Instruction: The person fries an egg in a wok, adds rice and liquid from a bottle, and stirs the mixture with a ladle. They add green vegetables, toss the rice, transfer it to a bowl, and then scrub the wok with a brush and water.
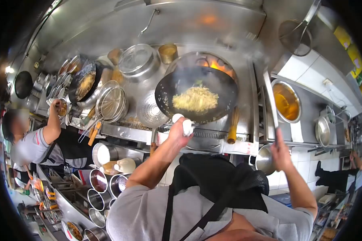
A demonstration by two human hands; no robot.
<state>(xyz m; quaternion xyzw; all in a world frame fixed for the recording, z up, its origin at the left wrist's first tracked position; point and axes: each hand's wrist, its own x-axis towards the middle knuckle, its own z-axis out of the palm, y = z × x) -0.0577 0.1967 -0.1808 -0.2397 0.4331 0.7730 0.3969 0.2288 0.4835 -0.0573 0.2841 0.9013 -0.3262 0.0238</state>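
Observation:
My left hand (182, 133) is closed around a folded white cloth (187, 126) at the near rim of a black wok (165, 94). The wok is tilted toward me over the burner, with pale yellow, loose-looking food (195, 99) inside; its handle is hidden by the hand and cloth. Flames (217, 66) rise behind its far rim. Off to the right, my right hand (281, 154) grips a long-handled metal utensil (270, 96), which points up and away. Its working end cannot be made out, and it is apart from the wok.
Left of the wok lie a perforated skimmer (151, 108), wire strainers (110, 100) and a lidded pot (138, 60). A steel bowl of orange liquid (286, 100) stands right. A co-worker (48, 140) handles another wok (84, 82) at left. Several containers (98, 179) stand near my left elbow.

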